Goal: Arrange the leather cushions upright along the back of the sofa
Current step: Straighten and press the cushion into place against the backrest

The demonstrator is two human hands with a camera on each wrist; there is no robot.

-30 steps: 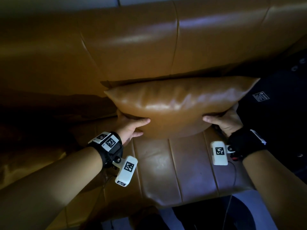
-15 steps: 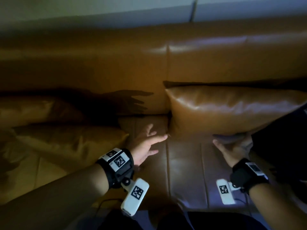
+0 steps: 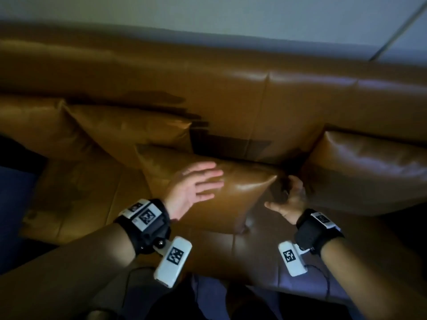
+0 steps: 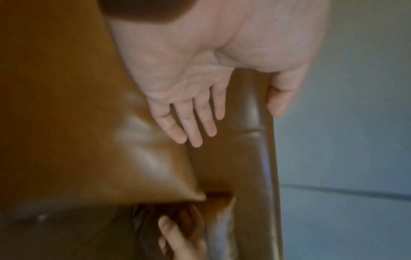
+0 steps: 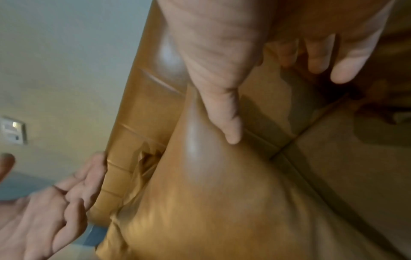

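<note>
A tan leather cushion [image 3: 235, 199] lies flat on the sofa seat [image 3: 80, 195] in the middle. My left hand [image 3: 198, 183] is spread over its top with straight fingers [image 4: 195, 123]; whether it touches is unclear. My right hand [image 3: 288, 197] sits at the cushion's right corner, thumb out and fingers loosely bent, holding nothing. The right wrist view shows that thumb [image 5: 229, 119] against the cushion [image 5: 211, 202]. Another cushion [image 3: 369, 172] stands upright against the sofa back [image 3: 208, 88] on the right. Two more cushions [image 3: 129, 132] lean at the back left.
A pale wall [image 3: 208, 12] runs behind the sofa, with a switch plate [image 5: 13, 130] on it. A bare stretch of backrest shows between the left cushions and the upright right one. Dark floor lies below the seat's front edge.
Both hands have left the right cushion, which now stands against the back, and moved left to the flat middle cushion. The head view swung left.
</note>
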